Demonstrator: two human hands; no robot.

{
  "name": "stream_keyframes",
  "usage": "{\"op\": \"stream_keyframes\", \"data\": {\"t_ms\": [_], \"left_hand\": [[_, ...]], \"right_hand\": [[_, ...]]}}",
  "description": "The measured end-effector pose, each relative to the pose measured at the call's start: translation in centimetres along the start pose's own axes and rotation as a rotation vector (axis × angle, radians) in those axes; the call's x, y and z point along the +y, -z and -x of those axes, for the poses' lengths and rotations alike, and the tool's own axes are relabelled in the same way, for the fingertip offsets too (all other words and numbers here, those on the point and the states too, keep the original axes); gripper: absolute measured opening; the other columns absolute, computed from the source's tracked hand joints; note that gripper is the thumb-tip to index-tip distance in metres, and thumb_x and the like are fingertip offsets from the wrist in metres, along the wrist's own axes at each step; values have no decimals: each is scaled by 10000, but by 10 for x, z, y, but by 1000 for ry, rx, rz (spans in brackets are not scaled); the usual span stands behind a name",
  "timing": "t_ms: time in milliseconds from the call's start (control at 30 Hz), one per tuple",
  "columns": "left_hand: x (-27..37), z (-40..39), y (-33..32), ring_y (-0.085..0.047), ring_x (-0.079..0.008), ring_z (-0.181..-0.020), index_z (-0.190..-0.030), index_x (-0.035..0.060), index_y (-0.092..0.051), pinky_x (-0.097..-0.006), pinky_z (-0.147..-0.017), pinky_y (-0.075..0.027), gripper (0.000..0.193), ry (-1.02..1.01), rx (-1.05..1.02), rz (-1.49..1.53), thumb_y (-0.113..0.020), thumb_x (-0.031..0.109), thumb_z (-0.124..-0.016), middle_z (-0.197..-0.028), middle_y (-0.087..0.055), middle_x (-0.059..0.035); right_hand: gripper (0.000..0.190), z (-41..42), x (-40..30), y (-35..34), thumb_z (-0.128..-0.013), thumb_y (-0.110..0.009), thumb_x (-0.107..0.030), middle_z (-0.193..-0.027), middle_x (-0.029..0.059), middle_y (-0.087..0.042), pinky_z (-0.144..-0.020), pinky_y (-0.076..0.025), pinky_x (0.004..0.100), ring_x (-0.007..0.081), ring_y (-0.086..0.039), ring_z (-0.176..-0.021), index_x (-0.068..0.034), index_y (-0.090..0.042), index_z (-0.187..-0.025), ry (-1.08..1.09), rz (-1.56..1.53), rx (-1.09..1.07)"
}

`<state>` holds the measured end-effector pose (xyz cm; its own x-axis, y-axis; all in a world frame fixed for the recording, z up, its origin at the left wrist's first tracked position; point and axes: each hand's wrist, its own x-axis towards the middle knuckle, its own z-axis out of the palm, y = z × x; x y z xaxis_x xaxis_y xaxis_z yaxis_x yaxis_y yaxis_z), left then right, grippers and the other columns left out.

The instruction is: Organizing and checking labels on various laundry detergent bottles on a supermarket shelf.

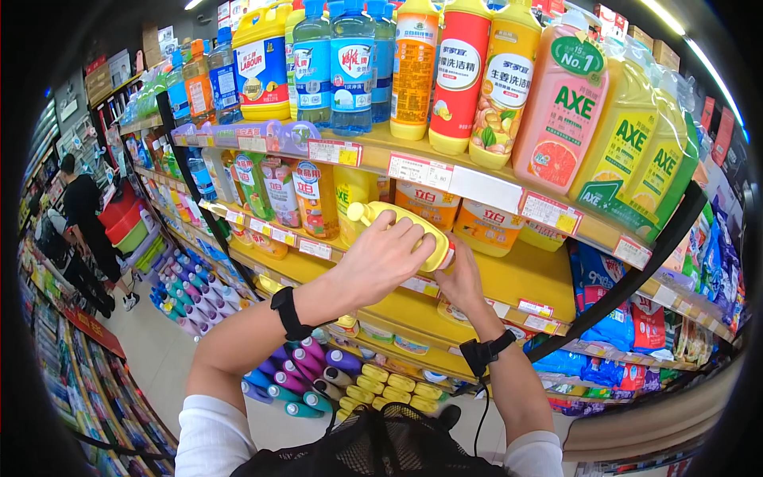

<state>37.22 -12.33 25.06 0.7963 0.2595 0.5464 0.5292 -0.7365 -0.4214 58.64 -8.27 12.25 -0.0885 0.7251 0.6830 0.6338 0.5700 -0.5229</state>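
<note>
My left hand point(381, 253) grips a yellow plastic bottle point(411, 223) from above, its fingers bent over the side. The bottle lies tilted, its yellow cap pointing left. At the base end my right hand point(462, 274) holds the same bottle, with part of that grip hidden. Both hands are in front of the second yellow shelf point(524, 280), where orange-labelled Liby bottles point(489, 223) and a yellow AXE bottle point(351, 191) stand. Each wrist wears a black strap.
Above, the upper shelf edge point(372, 161) carries dish soap bottles point(459, 77) and price tags. Below stand yellow-capped and coloured bottles point(310, 358) on the floor. Bagged detergents point(608, 310) fill shelves at the right. Two people point(86, 208) stand in the aisle at the left, beside stacked basins point(128, 220).
</note>
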Motion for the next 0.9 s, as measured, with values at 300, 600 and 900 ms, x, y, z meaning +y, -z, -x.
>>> {"op": "stream_keyframes", "data": {"t_ms": [300,600,900], "left_hand": [[-22,-15,-36,-518,-361,-1208,-1363,-28,-469,-456,-1060,-376,624,120,150,-7,-690,111,-797,-1285,-529,-199],[-36,-20,-102,-455,-446,-1268,-1372,-38,-461,-519,-1121,-330,778,248,282,93,-721,451,-825,-1306,-504,-289],[-45,-23,-133,-546,-380,-1210,-1297,21,-579,-464,-1004,-441,778,320,373,116,-709,584,-777,-1206,-634,-232]], "right_hand": [[714,-20,26,-7,-763,-820,-75,-1255,238,-579,-981,-478,415,384,-570,-1176,12,-442,-1363,-149,-125,-64],[695,-36,55,-23,-829,-805,-128,-1272,193,-581,-990,-468,384,300,-585,-1159,16,-420,-1389,-60,-227,-133],[497,-13,89,-33,-903,-716,-226,-1107,261,-638,-824,-524,414,349,-655,-979,37,-526,-1279,3,-18,-158]]}}
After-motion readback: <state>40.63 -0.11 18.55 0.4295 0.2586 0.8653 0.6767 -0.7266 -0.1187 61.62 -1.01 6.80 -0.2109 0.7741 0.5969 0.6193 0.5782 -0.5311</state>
